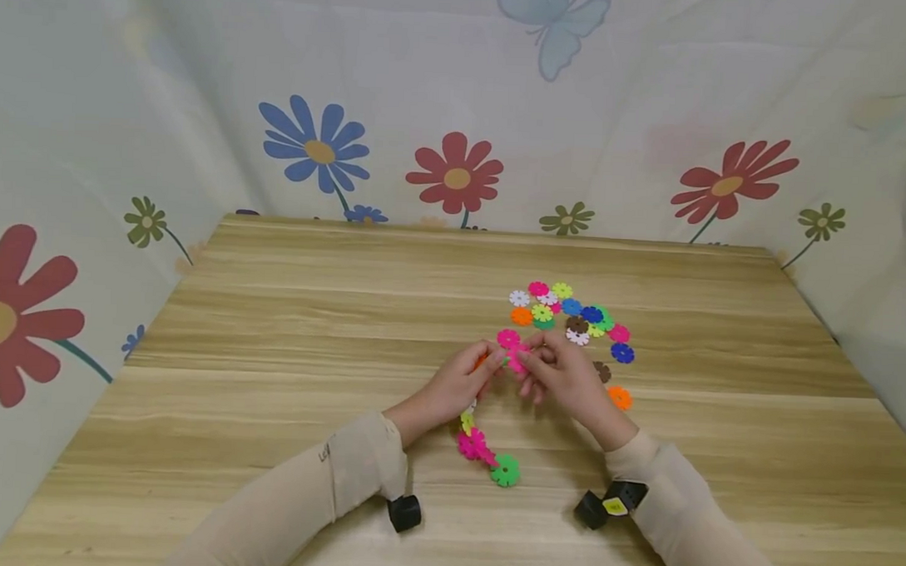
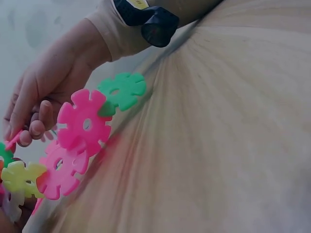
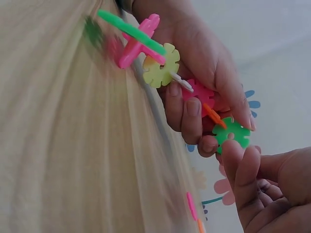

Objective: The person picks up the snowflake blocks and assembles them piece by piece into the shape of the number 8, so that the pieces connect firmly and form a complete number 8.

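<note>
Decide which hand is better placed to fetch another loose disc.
Probably the right hand, once it releases its pink disc: nearer the loose discs, while the left hand grips the chain.

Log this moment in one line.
left hand: holds disc chain | right hand: pinches pink disc by chain's held end | loose discs: on table, beyond and beside right hand
</note>
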The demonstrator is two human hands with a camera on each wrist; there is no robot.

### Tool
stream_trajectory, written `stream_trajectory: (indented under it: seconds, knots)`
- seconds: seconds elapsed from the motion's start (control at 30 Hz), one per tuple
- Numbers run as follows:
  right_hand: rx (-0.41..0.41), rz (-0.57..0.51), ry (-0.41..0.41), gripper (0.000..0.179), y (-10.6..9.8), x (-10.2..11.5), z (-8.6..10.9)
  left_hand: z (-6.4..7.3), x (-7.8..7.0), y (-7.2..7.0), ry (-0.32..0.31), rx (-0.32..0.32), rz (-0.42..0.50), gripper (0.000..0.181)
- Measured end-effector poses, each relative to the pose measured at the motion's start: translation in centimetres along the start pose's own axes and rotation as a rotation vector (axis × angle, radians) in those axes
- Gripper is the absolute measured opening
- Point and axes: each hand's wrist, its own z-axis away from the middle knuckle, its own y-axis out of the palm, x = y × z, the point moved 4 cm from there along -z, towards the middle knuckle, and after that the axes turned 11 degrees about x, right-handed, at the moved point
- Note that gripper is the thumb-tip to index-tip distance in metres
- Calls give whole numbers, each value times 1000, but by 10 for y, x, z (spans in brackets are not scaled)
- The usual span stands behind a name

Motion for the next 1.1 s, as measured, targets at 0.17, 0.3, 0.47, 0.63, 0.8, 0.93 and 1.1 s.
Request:
stream_trajectory:
  seconds: [0.17,0.3,0.47,0.63,0.8,0.93,1.1]
  knots:
    - [-4,-2,-13,12,4,-2,-2,1,2,0,17,27,11,33]
    - [1,-18,-7,13,8,-4,-4,2,5,0,9,29,23,31]
    - [7,-58,-8,14,12,-7,-6,4,5,-1,-7,15,18,31]
    - [6,-42,-6,15,10,-6,-6,4,5,-4,-57,-14,62,32]
    - [-16,42,26,25,3,-3,-3,0,4,-6,-55,-35,147,29]
    - [-55,128,29,29,-8,-2,0,-1,2,-7,-16,-34,196,28]
    - [-102,265,47,23,-25,-2,2,0,-1,-9,14,-35,199,31]
